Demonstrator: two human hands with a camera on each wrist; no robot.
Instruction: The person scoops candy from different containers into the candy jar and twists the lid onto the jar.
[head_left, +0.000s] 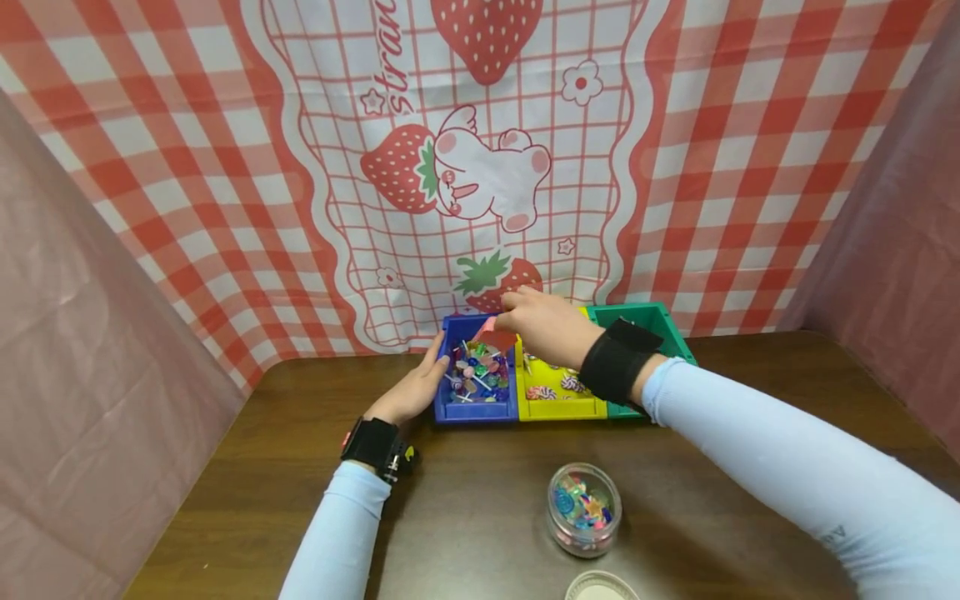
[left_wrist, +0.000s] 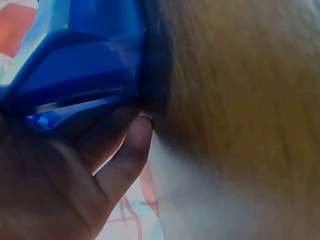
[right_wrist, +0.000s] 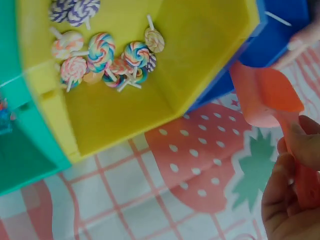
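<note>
My right hand (head_left: pixel 551 325) grips the handle of a coral-pink scoop (right_wrist: pixel 262 95), whose bowl is over the back part of the blue bin (head_left: pixel 480 410). Inside that bin lie many small lollipop pieces (head_left: pixel 468 372) in mixed colours. At the bin's left wall is my left hand (head_left: pixel 411 392), its fingers extended along the side and touching it. The left wrist view has its fingers (left_wrist: pixel 125 155) low against the blue plastic. Swirl lollipops (right_wrist: pixel 101 50) lie in the yellow bin (right_wrist: pixel 115 127), directly right of the blue one in the head view.
A green bin (head_left: pixel 637 314) ends the row on the right, partly behind my right wrist. Nearer me stands an open clear jar (head_left: pixel 585 510) of colourful pieces, with a pale lid (head_left: pixel 600 587) in front. A strawberry-print cloth (head_left: pixel 487 167) hangs behind the wooden table (head_left: pixel 285 450).
</note>
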